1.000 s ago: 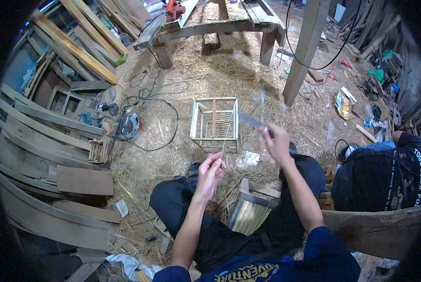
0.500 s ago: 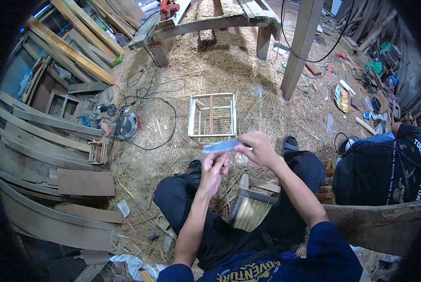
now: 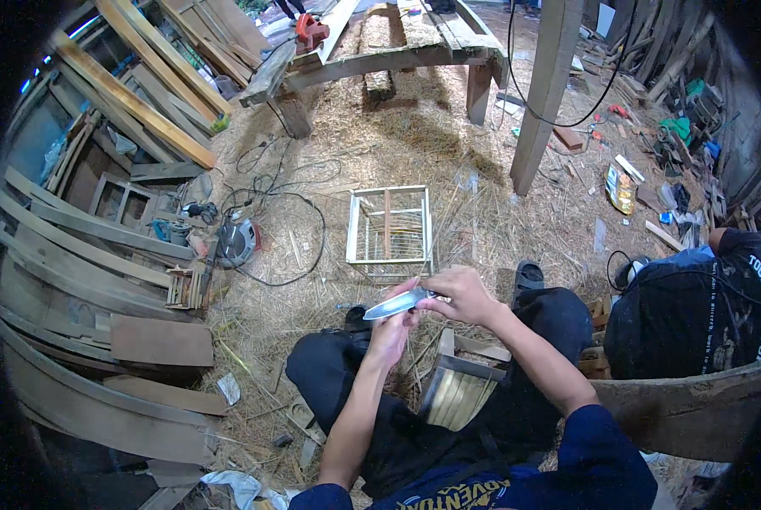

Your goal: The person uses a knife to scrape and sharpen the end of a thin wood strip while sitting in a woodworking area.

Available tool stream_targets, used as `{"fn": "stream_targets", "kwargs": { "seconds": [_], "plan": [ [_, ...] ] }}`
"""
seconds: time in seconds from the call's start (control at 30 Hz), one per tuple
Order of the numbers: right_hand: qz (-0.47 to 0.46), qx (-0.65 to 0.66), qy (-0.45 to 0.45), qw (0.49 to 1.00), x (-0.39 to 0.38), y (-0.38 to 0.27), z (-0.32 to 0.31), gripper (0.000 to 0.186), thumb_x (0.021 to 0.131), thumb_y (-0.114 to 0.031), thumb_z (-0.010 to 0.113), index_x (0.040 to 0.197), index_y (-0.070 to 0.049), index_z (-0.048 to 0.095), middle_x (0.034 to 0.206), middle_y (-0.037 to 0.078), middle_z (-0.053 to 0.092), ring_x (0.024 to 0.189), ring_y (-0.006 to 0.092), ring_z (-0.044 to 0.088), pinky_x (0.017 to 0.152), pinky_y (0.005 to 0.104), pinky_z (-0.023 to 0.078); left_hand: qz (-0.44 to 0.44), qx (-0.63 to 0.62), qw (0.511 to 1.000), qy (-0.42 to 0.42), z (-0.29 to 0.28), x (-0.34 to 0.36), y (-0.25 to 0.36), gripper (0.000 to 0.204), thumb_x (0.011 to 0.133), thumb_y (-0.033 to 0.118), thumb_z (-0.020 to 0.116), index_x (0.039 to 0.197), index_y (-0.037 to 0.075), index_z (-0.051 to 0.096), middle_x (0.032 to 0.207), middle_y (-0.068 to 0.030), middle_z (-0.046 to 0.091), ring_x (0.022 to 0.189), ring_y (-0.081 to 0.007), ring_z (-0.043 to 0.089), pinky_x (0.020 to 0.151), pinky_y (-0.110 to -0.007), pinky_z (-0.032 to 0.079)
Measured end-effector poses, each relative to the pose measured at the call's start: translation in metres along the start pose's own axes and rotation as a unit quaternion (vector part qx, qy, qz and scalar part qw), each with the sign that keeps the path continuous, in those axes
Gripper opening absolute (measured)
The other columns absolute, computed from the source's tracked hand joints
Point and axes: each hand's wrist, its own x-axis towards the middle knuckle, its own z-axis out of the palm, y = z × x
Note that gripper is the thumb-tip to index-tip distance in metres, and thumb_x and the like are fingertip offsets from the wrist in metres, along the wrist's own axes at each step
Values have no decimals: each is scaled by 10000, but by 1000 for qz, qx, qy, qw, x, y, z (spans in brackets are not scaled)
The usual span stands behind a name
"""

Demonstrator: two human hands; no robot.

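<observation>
My right hand (image 3: pixel 463 296) is closed on the handle of a knife (image 3: pixel 397 303). Its broad, shiny blade points left and slightly down. Under the blade, my left hand (image 3: pixel 389 336) has its fingers curled and pressed together. Whether a thin strip lies in those fingers is hidden by the blade. Just beyond my hands, a small wooden cage (image 3: pixel 388 263) with thin bars stands on the ground. Between my knees sits a wooden box-like piece (image 3: pixel 458 398) with pale slats on its side.
Shavings and straw cover the floor. A circular saw (image 3: pixel 238 244) with a looped black cable lies at left, beside stacked boards (image 3: pixel 161 340). A rough workbench (image 3: pixel 389 58) stands ahead, a wooden post (image 3: pixel 543 110) to its right. Another person (image 3: pixel 682 310) sits close on my right.
The blade has tipped so its flat face shows more, and both hands sit slightly lower. The whole view has shifted a little, so the surroundings appear slightly lower and further right.
</observation>
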Motion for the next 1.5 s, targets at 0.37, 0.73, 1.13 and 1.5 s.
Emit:
{"fn": "stream_targets", "kwargs": {
  "seconds": [0.37,0.73,1.13,1.5],
  "plan": [
    [210,-68,92,971,-7,45,-40,316,902,-387,674,906,-74,719,684,117,639,605,290,627,583,401,470,-36,-14,999,-29,11,-5,5,307,1003,133,586,1291,28,599,843,-2,586,702,-48,498,591,-200,388],
    [52,19,-31,998,-8,6,-7,337,889,-412,675,956,-83,705,725,135,650,694,342,646,650,444,486,-20,-17,1000,-15,7,-1,0,361,982,48,579,1341,12,564,1028,-29,652,793,-45,529,610,-185,381],
    [11,-12,-31,999,-5,9,-7,369,870,-444,685,942,-84,729,740,104,668,705,318,656,647,426,493,4,9,999,-50,-4,5,-11,362,1002,140,583,1345,29,556,1068,-11,633,797,-32,520,615,-187,376],
    [-10,-57,8,998,-1,13,-5,371,841,-466,709,911,-102,719,755,67,654,699,267,626,652,396,461,-4,-13,999,-31,10,2,3,355,1012,126,557,1354,31,559,1008,-19,628,759,-31,485,619,-190,388]
  ]
}}
